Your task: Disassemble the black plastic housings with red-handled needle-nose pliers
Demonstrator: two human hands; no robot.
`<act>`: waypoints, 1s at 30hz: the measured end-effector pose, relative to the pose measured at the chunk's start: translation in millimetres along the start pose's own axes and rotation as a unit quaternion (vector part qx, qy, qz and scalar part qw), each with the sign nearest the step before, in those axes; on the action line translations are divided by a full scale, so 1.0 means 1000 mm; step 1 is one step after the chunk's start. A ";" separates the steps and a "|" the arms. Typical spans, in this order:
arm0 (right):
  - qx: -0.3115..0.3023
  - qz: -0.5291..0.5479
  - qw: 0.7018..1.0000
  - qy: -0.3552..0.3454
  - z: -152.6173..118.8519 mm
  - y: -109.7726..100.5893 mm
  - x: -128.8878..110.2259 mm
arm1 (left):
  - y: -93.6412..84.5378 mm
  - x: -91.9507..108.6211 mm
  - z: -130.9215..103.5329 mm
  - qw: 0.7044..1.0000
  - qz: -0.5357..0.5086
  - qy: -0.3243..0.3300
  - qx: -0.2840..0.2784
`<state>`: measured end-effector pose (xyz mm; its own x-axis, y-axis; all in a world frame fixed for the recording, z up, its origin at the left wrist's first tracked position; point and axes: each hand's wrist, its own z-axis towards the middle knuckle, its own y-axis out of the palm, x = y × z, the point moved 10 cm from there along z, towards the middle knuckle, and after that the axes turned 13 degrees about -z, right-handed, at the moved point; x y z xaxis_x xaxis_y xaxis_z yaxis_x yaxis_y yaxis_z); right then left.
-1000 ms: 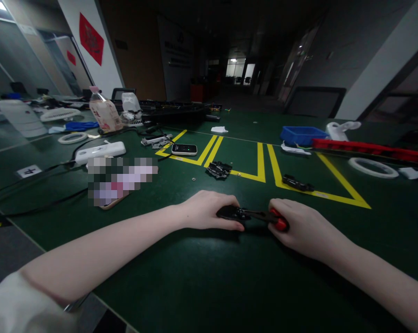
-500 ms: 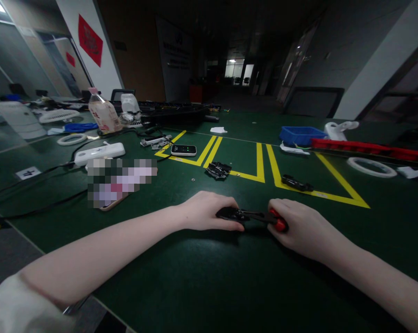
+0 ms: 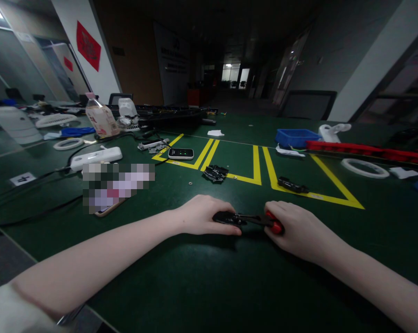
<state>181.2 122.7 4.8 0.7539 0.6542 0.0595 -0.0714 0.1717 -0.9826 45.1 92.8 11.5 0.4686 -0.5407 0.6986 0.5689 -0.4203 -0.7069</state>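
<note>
My left hand [image 3: 205, 215] is closed around a small black part [image 3: 225, 217], its thumb along the near side. In my right hand [image 3: 292, 226] are red-handled pliers [image 3: 261, 219], gripped by the handles with their dark jaws pointing left. The jaw tips meet the right end of the black part; whether they clamp on it I cannot tell. Beyond my left hand lies a cluster of black parts [image 3: 215, 173] on the green table. A longer black piece [image 3: 292, 185] rests at the yellow tape beyond my right hand.
Yellow tape [image 3: 256, 164] marks areas on the green table [image 3: 181, 277]. A phone [image 3: 108, 206], partly blurred out, a white power strip [image 3: 96, 158] and cables are at the left, with a small device [image 3: 181, 153] farther on. A blue tray [image 3: 295, 138] and white ring [image 3: 365, 168] stand right.
The view has shifted slightly, so the table things sit a little more to the left. Both hands keep their hold on the black part and the pliers, with almost no other movement.
</note>
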 end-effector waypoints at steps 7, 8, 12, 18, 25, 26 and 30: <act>0.005 -0.008 1.000 -0.006 0.000 -0.001 -0.001 | 0.000 -0.001 0.000 1.000 -0.010 0.004 0.001; 0.006 -0.009 1.000 -0.007 0.001 -0.001 -0.001 | 0.000 -0.002 0.001 1.000 -0.008 0.004 0.004; 0.008 -0.015 1.000 -0.011 0.001 -0.001 -0.002 | 0.000 -0.003 0.001 1.000 0.001 0.000 0.009; 0.007 -0.029 1.000 -0.006 0.000 -0.001 -0.001 | 0.001 -0.004 0.002 1.000 0.024 -0.012 0.003; 0.002 -0.034 0.999 -0.001 0.001 -0.001 -0.001 | 0.002 -0.004 0.002 0.999 0.034 -0.004 0.009; 0.000 -0.034 0.999 0.000 0.002 -0.002 -0.002 | 0.002 -0.004 0.002 0.999 0.034 -0.002 0.011; -0.005 -0.039 0.999 0.000 0.002 -0.006 -0.005 | 0.002 -0.002 0.001 0.999 0.035 0.005 0.010</act>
<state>176.6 120.0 10.7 0.7566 0.6394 0.1369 -0.0055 0.2155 -0.9765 45.7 93.7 9.2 0.5018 -0.5751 0.6461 0.5481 -0.3664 -0.7519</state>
